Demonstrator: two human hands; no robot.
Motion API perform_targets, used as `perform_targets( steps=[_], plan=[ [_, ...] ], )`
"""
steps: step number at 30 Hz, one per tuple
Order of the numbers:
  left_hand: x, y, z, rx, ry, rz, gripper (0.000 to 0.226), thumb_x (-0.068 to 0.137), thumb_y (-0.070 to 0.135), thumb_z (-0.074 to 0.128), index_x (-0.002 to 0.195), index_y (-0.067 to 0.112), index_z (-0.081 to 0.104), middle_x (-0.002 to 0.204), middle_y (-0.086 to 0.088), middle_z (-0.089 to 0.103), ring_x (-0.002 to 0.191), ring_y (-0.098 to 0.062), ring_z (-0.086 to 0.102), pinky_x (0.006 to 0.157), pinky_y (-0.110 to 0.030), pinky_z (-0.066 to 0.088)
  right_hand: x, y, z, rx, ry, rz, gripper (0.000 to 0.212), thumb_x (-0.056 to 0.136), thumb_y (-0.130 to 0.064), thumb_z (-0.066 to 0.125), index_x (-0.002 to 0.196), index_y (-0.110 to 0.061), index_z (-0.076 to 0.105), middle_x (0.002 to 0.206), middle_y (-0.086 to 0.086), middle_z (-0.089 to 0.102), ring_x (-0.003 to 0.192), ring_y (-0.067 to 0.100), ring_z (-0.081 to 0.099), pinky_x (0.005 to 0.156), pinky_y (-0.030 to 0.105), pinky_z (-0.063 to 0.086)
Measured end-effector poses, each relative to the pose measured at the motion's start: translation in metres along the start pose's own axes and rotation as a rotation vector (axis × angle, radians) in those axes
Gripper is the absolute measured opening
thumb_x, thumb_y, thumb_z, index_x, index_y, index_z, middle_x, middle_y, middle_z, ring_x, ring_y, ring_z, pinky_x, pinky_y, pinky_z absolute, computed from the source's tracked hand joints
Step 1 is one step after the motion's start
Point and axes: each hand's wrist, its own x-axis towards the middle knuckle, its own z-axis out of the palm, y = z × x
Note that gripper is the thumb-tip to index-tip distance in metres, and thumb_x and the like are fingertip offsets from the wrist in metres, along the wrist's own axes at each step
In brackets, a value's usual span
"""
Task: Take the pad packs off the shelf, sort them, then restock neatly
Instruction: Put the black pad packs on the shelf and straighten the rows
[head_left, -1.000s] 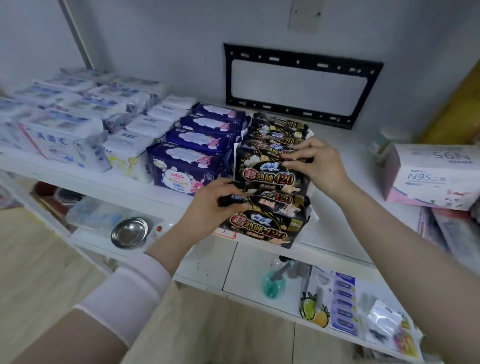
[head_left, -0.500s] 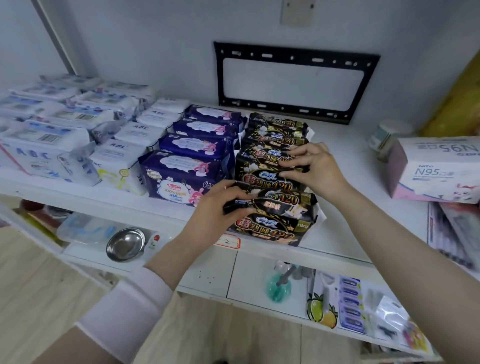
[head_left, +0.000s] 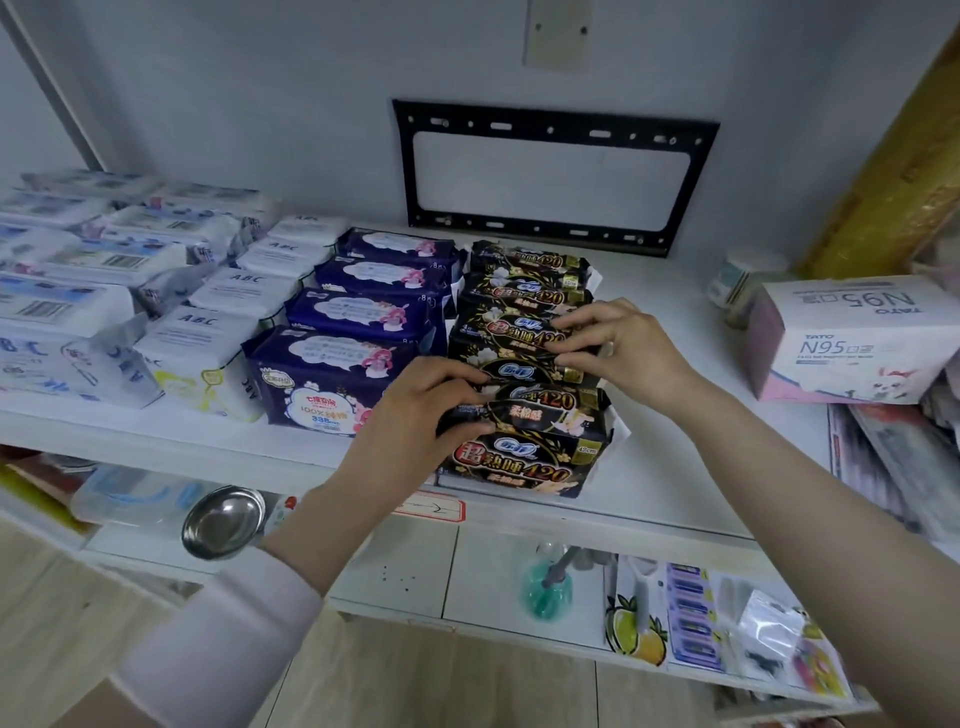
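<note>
On the white shelf (head_left: 675, 483) several black "420" pad packs (head_left: 530, 462) stand in a row running front to back. My left hand (head_left: 421, 415) grips the left end of the front black pack, fingers curled over its top. Further back, my right hand (head_left: 618, 345) pinches the right end of a black pack in the middle of the row (head_left: 498, 338). Left of this row stands a row of dark purple pad packs (head_left: 322, 384), then white ABC packs (head_left: 202, 364), then larger white and blue packs (head_left: 62, 312).
An N95 mask box (head_left: 841, 343) lies on the shelf at the right, a small cup (head_left: 732, 280) behind it. A black wall bracket (head_left: 550, 176) hangs behind the packs. The lower shelf holds a steel bowl (head_left: 223, 522), a teal bottle (head_left: 545, 592) and hanging packets (head_left: 691, 623).
The front black pack has been pushed back from the shelf's edge and now stands more squarely in the row. Both hands kept their hold, and the view moved closer.
</note>
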Motion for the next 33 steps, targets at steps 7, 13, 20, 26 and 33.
perform_targets(
  steps=[7, 13, 20, 26, 33],
  plan=[
    [0.01, -0.019, -0.005, 0.146, -0.02, 0.035, 0.039, 0.076, 0.04, 0.058, 0.089, 0.005, 0.068, 0.104, -0.007, 0.066, 0.098, -0.018, 0.056, 0.086, -0.036, 0.042, 0.006, -0.002, 0.003, 0.044, 0.005, 0.046, 0.021, 0.076, -0.019, 0.072, 0.096, -0.015, 0.074, 0.108, -0.008, 0.063, 0.11, 0.019, 0.05, 0.098, 0.023, 0.034],
    [0.012, -0.019, -0.009, 0.289, -0.131, 0.107, 0.049, 0.08, 0.046, 0.048, 0.107, 0.008, 0.062, 0.113, -0.009, 0.061, 0.105, -0.024, 0.055, 0.089, -0.04, 0.044, 0.0, -0.005, 0.006, 0.073, -0.008, 0.07, 0.022, 0.083, -0.02, 0.066, 0.103, -0.015, 0.071, 0.115, -0.006, 0.062, 0.109, 0.008, 0.044, 0.098, 0.017, 0.031],
    [0.011, -0.01, -0.008, 0.353, -0.121, 0.19, 0.058, 0.088, 0.045, 0.043, 0.133, 0.01, 0.046, 0.136, -0.009, 0.052, 0.13, -0.021, 0.041, 0.112, -0.034, 0.023, -0.035, -0.026, 0.016, 0.66, 0.412, 0.487, 0.04, 0.097, -0.039, 0.039, 0.133, -0.026, 0.047, 0.14, -0.01, 0.045, 0.127, 0.001, 0.038, 0.107, 0.021, 0.028],
    [0.014, -0.01, 0.005, 0.455, -0.224, 0.246, 0.056, 0.09, 0.041, 0.037, 0.135, 0.009, 0.046, 0.138, -0.009, 0.05, 0.129, -0.023, 0.045, 0.11, -0.039, 0.032, -0.049, -0.052, 0.051, 1.264, 0.354, 0.702, 0.054, 0.098, -0.051, 0.015, 0.103, -0.033, 0.066, 0.103, -0.015, 0.067, 0.083, -0.004, 0.064, 0.064, 0.012, 0.052],
    [0.014, -0.017, 0.011, 0.504, -0.235, 0.293, 0.049, 0.092, 0.037, 0.034, 0.137, 0.017, 0.038, 0.14, -0.008, 0.048, 0.13, -0.023, 0.045, 0.109, -0.039, 0.023, -0.04, -0.057, 0.071, 1.47, 0.441, 0.719, 0.052, 0.094, -0.057, 0.022, 0.086, -0.037, 0.069, 0.093, -0.004, 0.073, 0.105, 0.022, 0.063, 0.096, 0.045, 0.046]
  ],
)
